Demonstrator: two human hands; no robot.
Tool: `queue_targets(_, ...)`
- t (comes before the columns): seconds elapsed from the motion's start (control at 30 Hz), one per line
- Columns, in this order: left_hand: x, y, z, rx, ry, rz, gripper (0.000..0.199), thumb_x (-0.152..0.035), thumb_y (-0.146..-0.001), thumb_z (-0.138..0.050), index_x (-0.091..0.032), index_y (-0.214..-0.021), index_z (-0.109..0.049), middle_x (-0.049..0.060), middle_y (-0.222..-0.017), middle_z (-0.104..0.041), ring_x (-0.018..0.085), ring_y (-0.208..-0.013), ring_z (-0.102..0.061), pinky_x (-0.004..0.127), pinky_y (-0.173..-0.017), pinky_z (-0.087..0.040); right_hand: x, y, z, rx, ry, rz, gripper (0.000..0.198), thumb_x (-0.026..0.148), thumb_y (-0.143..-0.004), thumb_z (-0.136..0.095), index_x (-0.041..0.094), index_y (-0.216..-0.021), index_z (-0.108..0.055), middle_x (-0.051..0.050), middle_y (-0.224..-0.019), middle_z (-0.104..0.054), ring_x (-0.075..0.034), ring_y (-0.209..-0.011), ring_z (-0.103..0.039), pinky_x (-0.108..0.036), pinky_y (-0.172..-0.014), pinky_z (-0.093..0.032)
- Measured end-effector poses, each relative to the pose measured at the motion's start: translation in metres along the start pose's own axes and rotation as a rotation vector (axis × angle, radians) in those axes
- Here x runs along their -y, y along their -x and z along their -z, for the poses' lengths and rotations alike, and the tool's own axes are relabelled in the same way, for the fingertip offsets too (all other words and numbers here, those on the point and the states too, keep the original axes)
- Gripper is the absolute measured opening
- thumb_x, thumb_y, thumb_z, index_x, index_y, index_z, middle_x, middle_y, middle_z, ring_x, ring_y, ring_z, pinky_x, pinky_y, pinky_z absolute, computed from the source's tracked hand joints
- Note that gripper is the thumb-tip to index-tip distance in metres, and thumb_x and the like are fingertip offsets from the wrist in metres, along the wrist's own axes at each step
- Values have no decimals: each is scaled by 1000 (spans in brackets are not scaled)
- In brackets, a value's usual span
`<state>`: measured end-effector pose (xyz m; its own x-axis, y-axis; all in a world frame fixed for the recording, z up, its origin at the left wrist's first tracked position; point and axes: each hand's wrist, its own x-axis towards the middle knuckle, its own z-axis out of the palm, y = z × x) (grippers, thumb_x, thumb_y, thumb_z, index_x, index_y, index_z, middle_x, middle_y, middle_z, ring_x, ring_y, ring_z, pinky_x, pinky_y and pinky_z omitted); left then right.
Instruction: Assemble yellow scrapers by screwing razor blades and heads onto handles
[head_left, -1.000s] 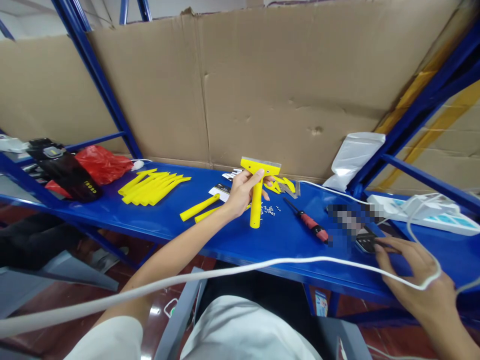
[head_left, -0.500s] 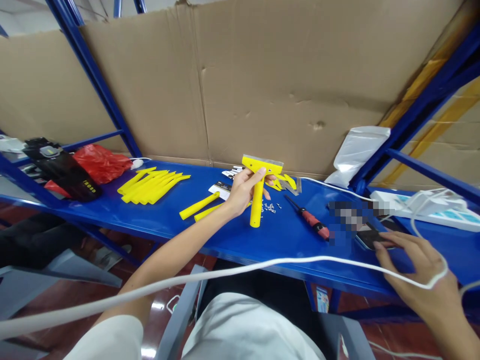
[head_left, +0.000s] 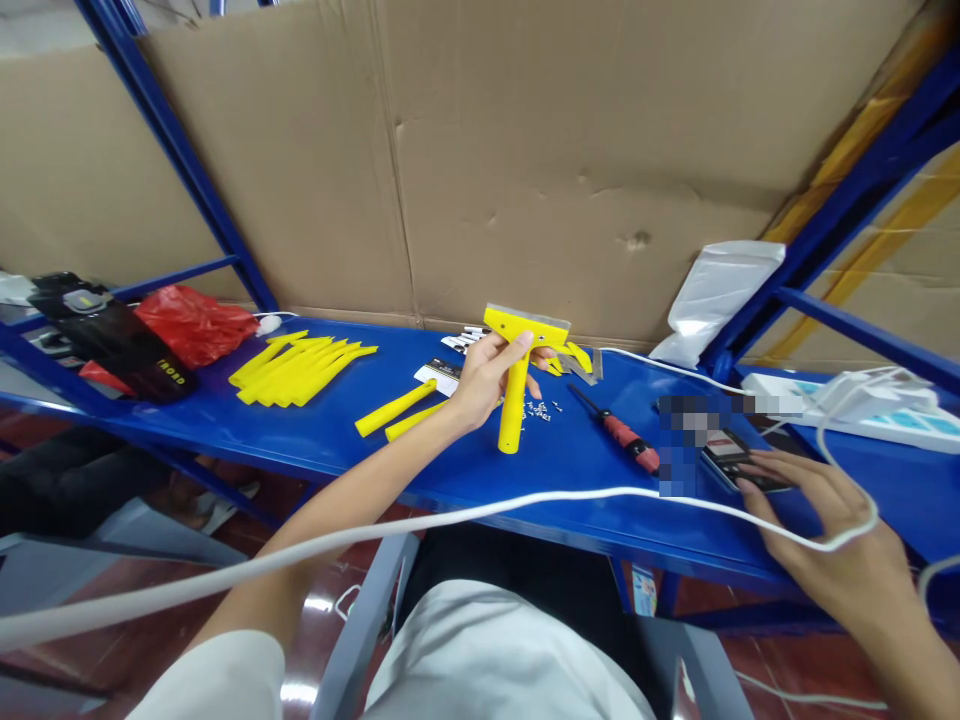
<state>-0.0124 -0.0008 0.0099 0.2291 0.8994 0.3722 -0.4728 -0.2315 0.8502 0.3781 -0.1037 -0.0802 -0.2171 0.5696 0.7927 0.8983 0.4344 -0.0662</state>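
My left hand (head_left: 486,378) is closed around a yellow scraper (head_left: 513,390) held upright above the table, its handle down and its wide head with a thin metal blade up. The thumb presses on the front just under the head. My right hand (head_left: 832,520) grips the near right end of a mobile phone (head_left: 739,462) that lies on the table, thumb and fingers at its edges; part of it is pixelated. Small screws (head_left: 541,408) lie scattered behind the scraper. Between the hands rests a red and black screwdriver (head_left: 626,440).
Several yellow handles (head_left: 304,370) lie at the left, two more (head_left: 396,408) beside my left forearm. A black bottle (head_left: 120,340) and a red plastic bag (head_left: 196,325) stand far left. A white cable (head_left: 450,518) crosses in front. A power strip (head_left: 892,415) lies at right.
My right hand has shifted slightly left and away from me over the phone, and more of the phone shows. The white cable rose a little. The left hand keeps holding the scraper.
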Motion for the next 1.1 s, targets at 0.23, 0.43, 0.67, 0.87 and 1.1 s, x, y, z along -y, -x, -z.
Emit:
queue_targets(0.23,3,-1,1,28,-1,24,47,-55,-86,-91,-15,-102,-71,16,-103,-82,27,-98,-79,26,-55,-60,-1,-6,-2,32,17,46,20,38,-104,-64,24,-118,-70,-16,-110,-78,-39,-102,-80,-58,-92,-69)
queue_targets(0.43,13,-4,5,48,-22,137,41,-49,-90,-88,-14,-102,-70,18,-104,-82,25,-91,-79,27,-54,-61,15,-40,-18,79,-133,72,22,36,-104,-69,24,-122,-69,-14,-120,-77,-32,-107,-80,-48,-95,-67)
queue_targets(0.67,30,-9,12,-7,-9,262,31,-38,-97,-83,-10,-104,-70,19,-103,-82,22,-84,-77,26,-51,-59,47,-118,-67,445,-330,192,26,41,-110,-58,23,-125,-69,-14,-131,-74,-31,-117,-77,-51,-106,-64)
queue_targets(0.87,33,-9,14,-53,-4,281,23,-33,-101,-79,-12,-103,-69,17,-102,-82,21,-86,-77,26,-54,-60,65,-158,-115,651,-402,345,23,36,-107,-60,24,-117,-77,-13,-124,-75,-30,-111,-76,-49,-100,-64)
queue_targets(1.1,31,-8,10,-30,-8,307,29,-37,-98,-83,-11,-105,-71,17,-103,-82,20,-82,-75,25,-54,-59,73,-171,-148,752,-440,454,22,27,-105,-61,19,-112,-80,-14,-119,-77,-28,-103,-75,-42,-95,-60)
